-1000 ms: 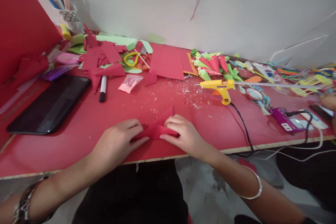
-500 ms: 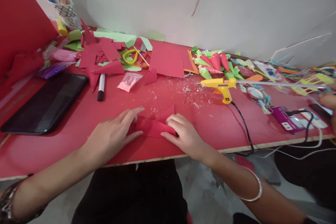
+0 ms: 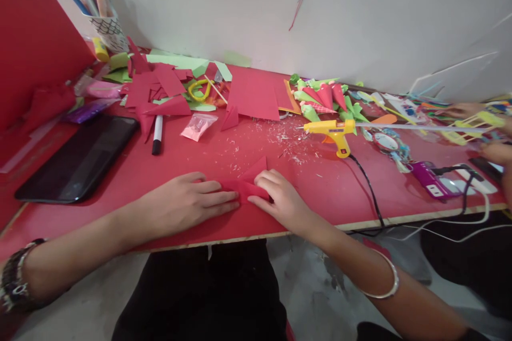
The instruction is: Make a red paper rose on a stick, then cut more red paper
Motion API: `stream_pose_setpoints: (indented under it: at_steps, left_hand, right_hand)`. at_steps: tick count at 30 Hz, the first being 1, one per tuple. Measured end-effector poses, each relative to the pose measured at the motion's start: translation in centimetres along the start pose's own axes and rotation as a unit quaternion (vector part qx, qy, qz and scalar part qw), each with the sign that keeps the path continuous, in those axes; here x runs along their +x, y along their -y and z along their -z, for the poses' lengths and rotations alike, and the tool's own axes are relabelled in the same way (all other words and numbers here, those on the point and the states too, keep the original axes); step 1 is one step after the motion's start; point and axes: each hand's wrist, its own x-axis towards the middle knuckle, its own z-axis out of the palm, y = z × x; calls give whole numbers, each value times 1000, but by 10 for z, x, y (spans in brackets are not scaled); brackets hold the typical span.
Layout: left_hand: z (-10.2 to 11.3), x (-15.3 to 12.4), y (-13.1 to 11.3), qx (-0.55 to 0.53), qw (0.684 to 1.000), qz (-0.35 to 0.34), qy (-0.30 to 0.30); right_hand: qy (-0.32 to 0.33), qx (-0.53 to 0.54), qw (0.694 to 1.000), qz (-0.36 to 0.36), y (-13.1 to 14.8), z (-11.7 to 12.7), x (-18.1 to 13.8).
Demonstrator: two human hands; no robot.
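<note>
A folded piece of red paper (image 3: 250,180) lies on the red table (image 3: 328,192) near its front edge. My left hand (image 3: 188,203) lies flat on the paper's left part, fingers stretched out to the right and pressing it down. My right hand (image 3: 280,198) is on the paper's right end, fingers curled and pinching its edge. The fingertips of the two hands nearly meet over the paper. One corner of the paper sticks up behind my right hand.
A black tablet (image 3: 78,162) lies at the left, a marker (image 3: 157,135) beside it. Red and green paper scraps (image 3: 160,85), a yellow glue gun (image 3: 332,130) with its cord, paper cones (image 3: 324,97) and a purple power strip (image 3: 432,181) lie behind. Another person's hands (image 3: 496,152) are at the right edge.
My left hand has slid right across the paper, its fingers now flat along the fold. The paper looks flatter and narrower. My right hand has hardly moved.
</note>
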Motion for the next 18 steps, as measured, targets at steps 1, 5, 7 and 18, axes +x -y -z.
stream_pose_setpoints:
  at_steps: [1, 5, 7, 18]
  left_hand:
    - [-1, -4, 1, -9, 1000, 6, -6]
    - [-5, -21, 9, -23, 999, 23, 4]
    - [-6, -26, 13, -31, 999, 15, 13]
    - [-8, -28, 15, -41, 999, 8, 6]
  right_hand:
    - [1, -2, 1000, 0, 0, 0, 0]
    - [-8, -18, 1000, 1, 0, -1, -2]
    - [-30, -47, 998, 7, 2, -1, -4]
    - [-1, -195, 965, 173, 17, -5, -8]
